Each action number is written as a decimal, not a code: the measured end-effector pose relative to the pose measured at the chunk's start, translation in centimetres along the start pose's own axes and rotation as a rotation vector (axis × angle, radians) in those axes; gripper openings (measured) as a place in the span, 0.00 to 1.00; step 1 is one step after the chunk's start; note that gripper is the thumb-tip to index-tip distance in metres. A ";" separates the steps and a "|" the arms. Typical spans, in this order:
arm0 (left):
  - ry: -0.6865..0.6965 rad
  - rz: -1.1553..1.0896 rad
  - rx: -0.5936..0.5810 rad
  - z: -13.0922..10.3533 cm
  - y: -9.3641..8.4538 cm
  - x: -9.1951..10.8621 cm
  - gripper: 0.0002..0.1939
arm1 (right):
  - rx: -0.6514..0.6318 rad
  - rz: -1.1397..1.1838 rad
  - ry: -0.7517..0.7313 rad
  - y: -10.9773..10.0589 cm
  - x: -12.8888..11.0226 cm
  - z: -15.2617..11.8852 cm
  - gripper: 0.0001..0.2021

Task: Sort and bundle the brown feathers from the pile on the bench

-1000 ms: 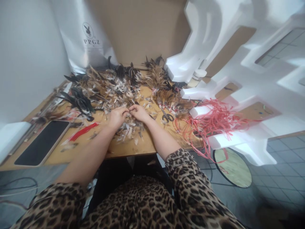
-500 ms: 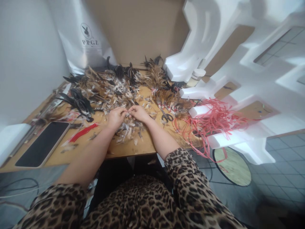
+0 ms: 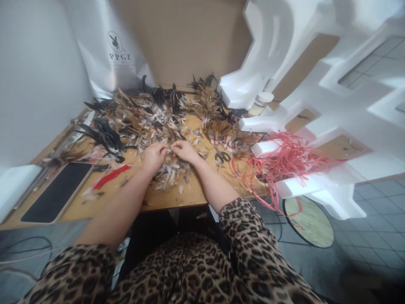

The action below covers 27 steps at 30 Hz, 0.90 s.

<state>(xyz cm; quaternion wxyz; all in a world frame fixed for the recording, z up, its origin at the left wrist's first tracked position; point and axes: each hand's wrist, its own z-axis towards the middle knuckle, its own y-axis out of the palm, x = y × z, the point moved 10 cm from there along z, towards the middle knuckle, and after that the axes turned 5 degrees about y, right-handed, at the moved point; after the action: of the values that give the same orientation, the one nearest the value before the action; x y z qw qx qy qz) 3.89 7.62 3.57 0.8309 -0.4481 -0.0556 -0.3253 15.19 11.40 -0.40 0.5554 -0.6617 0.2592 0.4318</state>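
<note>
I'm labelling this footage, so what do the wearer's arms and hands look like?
The sleeves are leopard print, dark spots on tan, bunched around the elbows. Below them the forearms are bare. The left hand and right hand are ungloved, with no watch or bracelet showing.

Craft workshop, small: wooden counter strewn with loose and bunched feathers; scissors; tangled red strips; white foam packing.

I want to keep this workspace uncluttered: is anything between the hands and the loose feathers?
Nothing visible is: the left hand and right hand are right among the feathers. The scissors lie right of them and the phone left, both off to the side.
</note>
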 end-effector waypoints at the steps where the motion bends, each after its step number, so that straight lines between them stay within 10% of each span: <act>1: 0.008 0.005 -0.001 0.0 0.0 0.1 0.08 | 0.030 -0.050 -0.026 -0.3 -0.4 0.0 0.10; 27: 0.019 -0.170 0.039 0.1 0.0 -0.9 0.07 | -0.025 -0.010 -0.181 0.0 -0.5 1.5 0.07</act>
<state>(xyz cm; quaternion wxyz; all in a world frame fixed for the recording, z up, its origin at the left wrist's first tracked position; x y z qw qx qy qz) 3.19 8.11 3.30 0.8092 -0.4224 -0.0917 -0.3980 14.53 12.75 0.00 0.5706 -0.6281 0.1989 0.4903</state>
